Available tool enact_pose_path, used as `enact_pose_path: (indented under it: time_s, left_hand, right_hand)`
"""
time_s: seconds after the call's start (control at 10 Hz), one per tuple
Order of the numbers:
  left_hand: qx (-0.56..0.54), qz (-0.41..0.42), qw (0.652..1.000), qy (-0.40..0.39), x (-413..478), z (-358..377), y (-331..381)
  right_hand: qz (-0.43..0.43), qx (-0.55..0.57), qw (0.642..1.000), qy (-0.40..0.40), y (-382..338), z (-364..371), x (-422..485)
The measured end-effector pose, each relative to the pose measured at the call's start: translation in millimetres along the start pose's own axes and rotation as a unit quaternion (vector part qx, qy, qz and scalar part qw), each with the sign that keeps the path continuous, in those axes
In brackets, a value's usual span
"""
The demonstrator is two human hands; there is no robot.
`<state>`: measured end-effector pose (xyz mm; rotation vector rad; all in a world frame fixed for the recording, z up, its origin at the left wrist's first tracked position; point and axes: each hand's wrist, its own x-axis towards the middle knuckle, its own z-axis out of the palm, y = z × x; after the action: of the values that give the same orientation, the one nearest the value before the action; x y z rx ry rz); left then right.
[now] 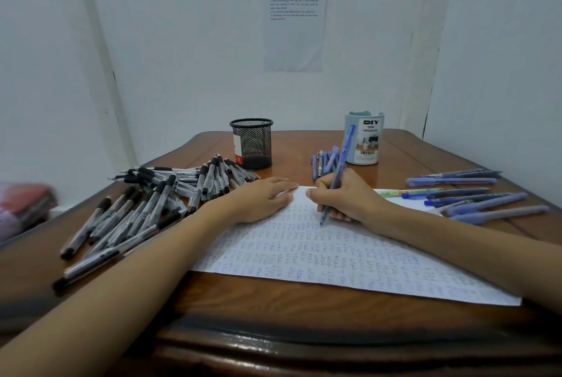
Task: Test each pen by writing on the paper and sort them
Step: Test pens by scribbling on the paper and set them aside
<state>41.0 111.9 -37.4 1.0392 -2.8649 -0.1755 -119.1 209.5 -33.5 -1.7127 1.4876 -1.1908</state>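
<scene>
Currently the right hand (pixel 346 197) grips a blue pen (pixel 340 163) in a writing hold, its tip down on the far part of the paper (pixel 304 255), while the left hand (pixel 261 197) lies flat with straight fingers on the paper's far left corner, pinning it to the desk (pixel 273 300). The sheet is crowded with rows of small blue marks, so the likeliest slip is misreading a test: a faint or skipping stroke laid among them could pass for a good one. If the flat hand lifts, the paper could slide under the pen. The loose blue pens (pixel 474 197) to the right of the paper, some lying across its far right corner beside a green pen (pixel 404 193), sit close to the writing forearm, and a sweep of that arm could roll them into one another and blur the sorting. The same holds for the heap of black-capped pens (pixel 146 209) left of the paper, close by the other forearm. Beyond the paper stand a black mesh cup (pixel 251 143) and a pale desk organizer (pixel 365 139), with a small cluster of blue pens (pixel 325 160) between the organizer and the sheet, in the way of a reach to it.
</scene>
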Motion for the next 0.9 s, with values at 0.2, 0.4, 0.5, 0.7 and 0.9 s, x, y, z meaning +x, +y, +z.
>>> enact_pose_path:
  time_s: [0.2,0.4,0.5,0.7,0.9]
  left_hand:
    - [0.002,0.002,1.0,-0.001,-1.2,-0.2,0.2]
    - [0.004,-0.003,1.0,-0.004,-1.4,-0.5,0.8]
    - [0.004,-0.002,1.0,-0.005,-2.0,-0.9,1.4]
    - [0.007,-0.003,1.0,-0.005,-2.4,-1.6,2.4]
    - [0.01,-0.003,1.0,-0.004,-2.4,-2.0,3.1]
  right_hand:
    - [-0.006,-0.007,1.0,0.005,-0.1,1.4,0.9]
    - [-0.003,0.005,1.0,-0.004,1.3,0.5,-0.1]
    - [-0.008,0.013,1.0,0.018,2.3,0.6,0.9]
    - [-0.005,0.009,1.0,0.009,2.7,0.5,2.1]
    - [-0.017,0.006,1.0,0.024,5.5,0.2,4.1]
